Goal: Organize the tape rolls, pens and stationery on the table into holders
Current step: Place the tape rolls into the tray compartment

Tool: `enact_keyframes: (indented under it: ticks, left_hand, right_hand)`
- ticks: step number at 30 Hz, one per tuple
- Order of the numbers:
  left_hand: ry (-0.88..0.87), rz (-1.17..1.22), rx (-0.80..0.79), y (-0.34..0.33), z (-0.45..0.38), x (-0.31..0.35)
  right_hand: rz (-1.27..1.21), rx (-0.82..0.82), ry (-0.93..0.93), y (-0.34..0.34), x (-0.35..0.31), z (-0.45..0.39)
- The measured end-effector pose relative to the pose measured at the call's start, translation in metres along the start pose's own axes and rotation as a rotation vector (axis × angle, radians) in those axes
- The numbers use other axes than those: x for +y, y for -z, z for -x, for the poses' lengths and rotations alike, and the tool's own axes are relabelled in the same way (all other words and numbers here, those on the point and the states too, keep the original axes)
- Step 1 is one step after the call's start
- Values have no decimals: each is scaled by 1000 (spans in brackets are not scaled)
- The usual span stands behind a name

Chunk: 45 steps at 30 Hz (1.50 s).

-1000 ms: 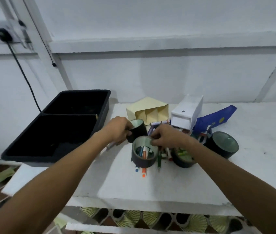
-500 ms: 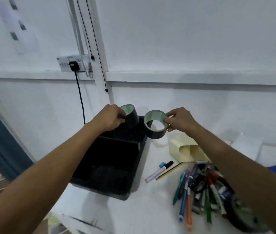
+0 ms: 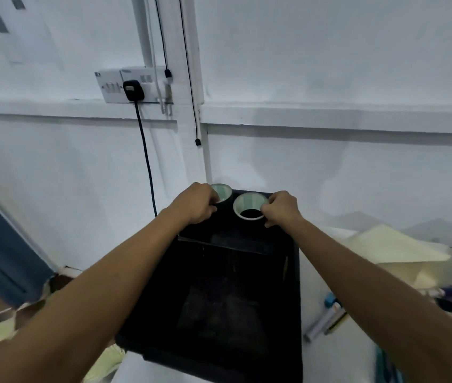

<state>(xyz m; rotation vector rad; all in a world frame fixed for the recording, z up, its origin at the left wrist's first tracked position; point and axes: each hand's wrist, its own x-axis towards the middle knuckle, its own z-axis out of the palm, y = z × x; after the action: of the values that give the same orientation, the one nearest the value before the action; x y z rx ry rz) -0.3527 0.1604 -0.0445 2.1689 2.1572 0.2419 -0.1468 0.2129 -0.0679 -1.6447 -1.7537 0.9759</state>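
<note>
Near the centre of the frame, the left hand (image 3: 195,203) gripped a black tape roll (image 3: 222,195) and the right hand (image 3: 281,207) pinched the rim of a second black tape roll (image 3: 249,207). Both rolls hung side by side over the far compartment of the black divided tray (image 3: 292,286) on the white worktop (image 3: 338,363). Blurred markers (image 3: 323,320) lay at lower right beside a cream paper holder (image 3: 396,250). No writing was legible anywhere.

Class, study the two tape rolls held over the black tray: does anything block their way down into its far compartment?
Nothing visible does. The left tape roll and right tape roll hang directly over the black tray, whose far compartment looks open beneath.
</note>
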Motion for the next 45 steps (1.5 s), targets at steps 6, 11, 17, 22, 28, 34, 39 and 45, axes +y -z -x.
enact_keyframes:
  ticks: [6,11,17,22,28,34,39,45]
  left_hand:
    - [-23,-34,-87,-31,-25,-9]
    - [20,-67,-141,-52,-32,-14]
    - [23,-82,-159,-59,-35,-15]
    - [4,-53,-182,-68,-30,-15]
    - [-14,-4,-143,-68,-28,-21]
    - [-6,-1,-142,-71,-26,-25]
    - [22,36,-159,-68,-22,-22]
    - [42,137,-91,-45,-18,3]
  right_hand:
    - [97,19,-12,-26,11,-18]
    - [119,3,-31,-44,15,-32]
    - [114,11,-81,-57,25,-45]
    - [79,27,-90,-60,38,-47]
    - [-27,-16,2,-56,47,-41]
    - [237,-210,117,-49,47,-43]
    - [216,-162,119,-54,54,-46]
    - [307,-83,191,-41,37,-35]
